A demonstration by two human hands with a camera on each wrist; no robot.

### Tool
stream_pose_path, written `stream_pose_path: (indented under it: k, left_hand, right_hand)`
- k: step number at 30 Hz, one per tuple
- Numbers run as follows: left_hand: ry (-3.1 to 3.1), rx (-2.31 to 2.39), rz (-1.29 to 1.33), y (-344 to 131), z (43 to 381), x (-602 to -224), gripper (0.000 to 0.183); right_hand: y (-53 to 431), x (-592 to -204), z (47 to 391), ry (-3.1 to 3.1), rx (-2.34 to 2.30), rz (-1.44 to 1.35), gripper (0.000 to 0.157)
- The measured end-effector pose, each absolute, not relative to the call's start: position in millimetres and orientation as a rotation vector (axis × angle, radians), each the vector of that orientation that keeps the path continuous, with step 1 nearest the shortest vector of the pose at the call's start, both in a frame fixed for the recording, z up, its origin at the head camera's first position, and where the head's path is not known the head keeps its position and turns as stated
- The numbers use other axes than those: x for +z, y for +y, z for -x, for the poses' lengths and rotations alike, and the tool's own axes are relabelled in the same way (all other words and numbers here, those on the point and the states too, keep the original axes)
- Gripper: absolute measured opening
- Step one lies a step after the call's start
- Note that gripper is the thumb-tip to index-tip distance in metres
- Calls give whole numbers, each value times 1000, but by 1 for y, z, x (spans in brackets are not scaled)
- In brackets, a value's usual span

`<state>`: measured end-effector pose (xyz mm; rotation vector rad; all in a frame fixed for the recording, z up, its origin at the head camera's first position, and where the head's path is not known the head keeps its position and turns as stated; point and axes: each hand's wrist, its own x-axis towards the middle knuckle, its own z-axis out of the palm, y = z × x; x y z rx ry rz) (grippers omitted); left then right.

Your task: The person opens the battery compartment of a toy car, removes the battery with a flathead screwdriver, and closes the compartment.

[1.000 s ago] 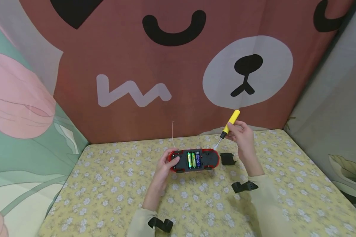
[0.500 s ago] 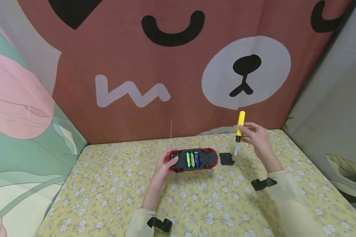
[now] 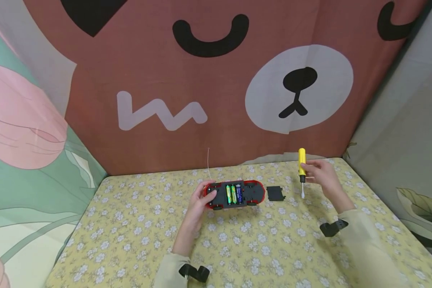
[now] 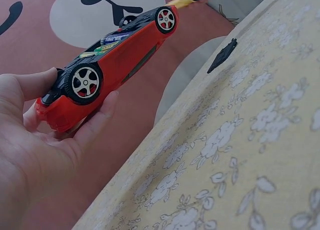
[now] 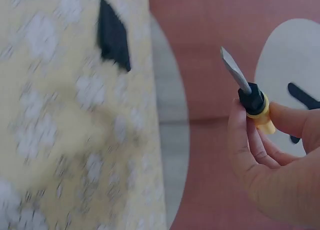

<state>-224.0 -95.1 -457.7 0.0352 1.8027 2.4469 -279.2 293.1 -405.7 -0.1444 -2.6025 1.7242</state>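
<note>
My left hand [image 3: 199,202] grips one end of a red toy car [image 3: 252,193], thumb across its black underside. The car is upside down, and its uncovered battery compartment shows several batteries [image 3: 234,194], green and blue. In the left wrist view the toy car [image 4: 125,60] is lifted above the cloth. My right hand [image 3: 324,178] pinches a screwdriver [image 3: 302,162] by its yellow handle, the metal blade pointing down over the table. The right wrist view shows the flat blade of the screwdriver [image 5: 234,70] touching nothing. A black battery cover [image 3: 275,193] lies just right of the car.
A yellow floral cloth [image 3: 137,232] covers the table. A brown curtain with a printed bear [image 3: 223,100] stands behind its back edge. A thin pale wire [image 3: 209,164] rises from the car's left end. Each wrist wears a black mount [image 3: 194,273].
My right hand has carried the screwdriver away from the car's right end, rightward past the battery cover, and turned it from slanted to nearly upright. My left hand and the car hold still.
</note>
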Motion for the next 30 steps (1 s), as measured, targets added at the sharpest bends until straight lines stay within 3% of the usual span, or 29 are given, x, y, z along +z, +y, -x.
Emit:
stream_pose_path:
  k: [30]
  left_hand:
    - [1787, 2469, -30, -95, 222, -455, 43]
  right_hand:
    - [328, -443, 283, -2930, 1712, 305, 51]
